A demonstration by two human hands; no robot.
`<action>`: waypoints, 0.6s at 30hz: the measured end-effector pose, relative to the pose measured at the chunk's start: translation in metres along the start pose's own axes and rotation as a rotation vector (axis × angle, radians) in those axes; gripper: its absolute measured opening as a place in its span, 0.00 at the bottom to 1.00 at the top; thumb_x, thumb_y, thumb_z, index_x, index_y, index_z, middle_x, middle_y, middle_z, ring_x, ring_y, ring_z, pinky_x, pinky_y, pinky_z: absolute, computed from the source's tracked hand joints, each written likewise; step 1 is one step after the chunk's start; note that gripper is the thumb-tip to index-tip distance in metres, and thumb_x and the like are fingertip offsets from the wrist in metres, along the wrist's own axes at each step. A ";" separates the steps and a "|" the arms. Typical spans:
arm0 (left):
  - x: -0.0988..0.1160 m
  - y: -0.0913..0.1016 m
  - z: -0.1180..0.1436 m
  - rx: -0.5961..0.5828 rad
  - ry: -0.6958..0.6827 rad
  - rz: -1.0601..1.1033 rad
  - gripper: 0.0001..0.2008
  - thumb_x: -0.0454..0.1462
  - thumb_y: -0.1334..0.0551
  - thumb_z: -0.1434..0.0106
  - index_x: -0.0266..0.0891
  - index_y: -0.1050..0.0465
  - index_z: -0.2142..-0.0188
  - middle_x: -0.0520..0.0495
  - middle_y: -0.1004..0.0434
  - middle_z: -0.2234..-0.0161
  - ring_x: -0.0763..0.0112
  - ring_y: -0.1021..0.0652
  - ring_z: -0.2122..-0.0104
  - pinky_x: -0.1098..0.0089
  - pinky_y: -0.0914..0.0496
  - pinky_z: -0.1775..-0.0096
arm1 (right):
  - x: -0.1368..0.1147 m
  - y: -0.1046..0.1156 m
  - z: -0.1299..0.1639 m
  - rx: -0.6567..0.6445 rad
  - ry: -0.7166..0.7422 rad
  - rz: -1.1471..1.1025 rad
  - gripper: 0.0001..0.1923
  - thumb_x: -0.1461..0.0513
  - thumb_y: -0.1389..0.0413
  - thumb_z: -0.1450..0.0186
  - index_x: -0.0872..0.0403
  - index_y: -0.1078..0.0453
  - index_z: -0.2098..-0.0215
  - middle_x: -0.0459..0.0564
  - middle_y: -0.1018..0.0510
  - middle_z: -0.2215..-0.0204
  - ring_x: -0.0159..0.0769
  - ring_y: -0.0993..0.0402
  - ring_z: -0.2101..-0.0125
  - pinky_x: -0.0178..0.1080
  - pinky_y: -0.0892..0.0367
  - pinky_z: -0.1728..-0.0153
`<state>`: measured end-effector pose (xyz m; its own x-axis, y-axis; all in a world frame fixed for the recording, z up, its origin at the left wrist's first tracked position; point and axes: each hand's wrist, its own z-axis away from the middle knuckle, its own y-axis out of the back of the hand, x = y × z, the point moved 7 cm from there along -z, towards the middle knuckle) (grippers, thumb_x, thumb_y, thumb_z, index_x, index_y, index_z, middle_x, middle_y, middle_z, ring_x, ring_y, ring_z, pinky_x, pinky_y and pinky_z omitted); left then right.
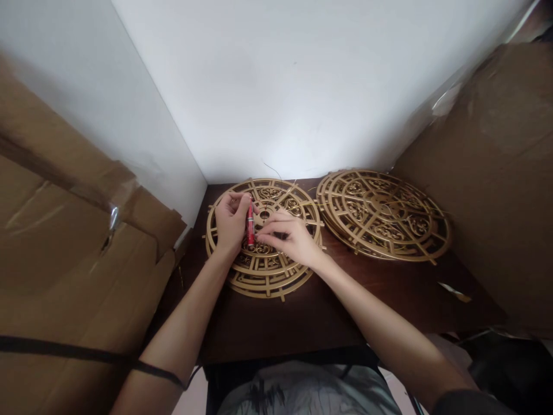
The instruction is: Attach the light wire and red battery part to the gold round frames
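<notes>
A slim red tube (250, 225) is over the nearer half of a gold openwork disc (310, 260), its narrow end pointing away from the person. The fingers of the left hand (232, 218) are closed around the tube's upper part, the thumb along its side. Just beside its lower end, the right hand (288, 235) reaches in low over the scrollwork, thumb and forefinger brought close together; whether anything is pinched between them cannot be told.

The disc lies on top of similar ones, slightly offset, on a dark brown desk (276, 334). Close by on the right is a second stack of gold discs (384, 216). Nearer the desk's right side lies a small thin tool (454, 292) with a pale blade-like part and a yellowish end. Brown cardboard (78, 259) flanks the left side, and a white panel (311, 86) stands behind.
</notes>
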<state>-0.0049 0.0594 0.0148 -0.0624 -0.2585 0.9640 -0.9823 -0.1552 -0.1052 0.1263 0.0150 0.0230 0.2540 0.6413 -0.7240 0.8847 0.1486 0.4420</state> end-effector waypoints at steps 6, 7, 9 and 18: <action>-0.003 0.007 -0.002 0.081 0.000 0.014 0.09 0.38 0.38 0.42 0.36 0.36 0.70 0.53 0.28 0.80 0.79 0.28 0.80 0.77 0.34 0.76 | -0.008 -0.007 0.001 -0.096 0.104 0.098 0.06 0.61 0.42 0.37 0.54 0.24 0.70 0.48 0.25 0.71 0.35 0.35 0.66 0.41 0.36 0.60; -0.003 0.008 -0.003 0.090 -0.006 0.012 0.09 0.38 0.38 0.42 0.36 0.36 0.70 0.53 0.29 0.80 0.79 0.29 0.81 0.77 0.34 0.76 | -0.008 -0.008 0.001 -0.099 0.107 0.102 0.06 0.61 0.42 0.37 0.54 0.25 0.70 0.48 0.25 0.71 0.35 0.35 0.66 0.41 0.36 0.59; -0.002 0.011 -0.004 0.104 -0.023 -0.001 0.09 0.39 0.38 0.42 0.36 0.36 0.70 0.53 0.29 0.80 0.78 0.29 0.81 0.77 0.34 0.76 | -0.008 -0.008 0.001 -0.099 0.108 0.107 0.06 0.61 0.42 0.37 0.53 0.25 0.71 0.48 0.25 0.71 0.35 0.35 0.66 0.41 0.36 0.59; -0.001 0.011 -0.005 0.097 -0.065 -0.037 0.08 0.39 0.39 0.41 0.37 0.36 0.70 0.53 0.29 0.80 0.77 0.27 0.79 0.77 0.33 0.76 | -0.007 -0.008 0.002 -0.092 0.101 0.145 0.08 0.60 0.44 0.36 0.54 0.26 0.71 0.48 0.27 0.72 0.36 0.36 0.67 0.41 0.37 0.60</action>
<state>-0.0163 0.0626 0.0136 -0.0116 -0.3116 0.9501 -0.9617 -0.2568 -0.0960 0.1185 0.0077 0.0234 0.3313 0.7325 -0.5947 0.8010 0.1148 0.5875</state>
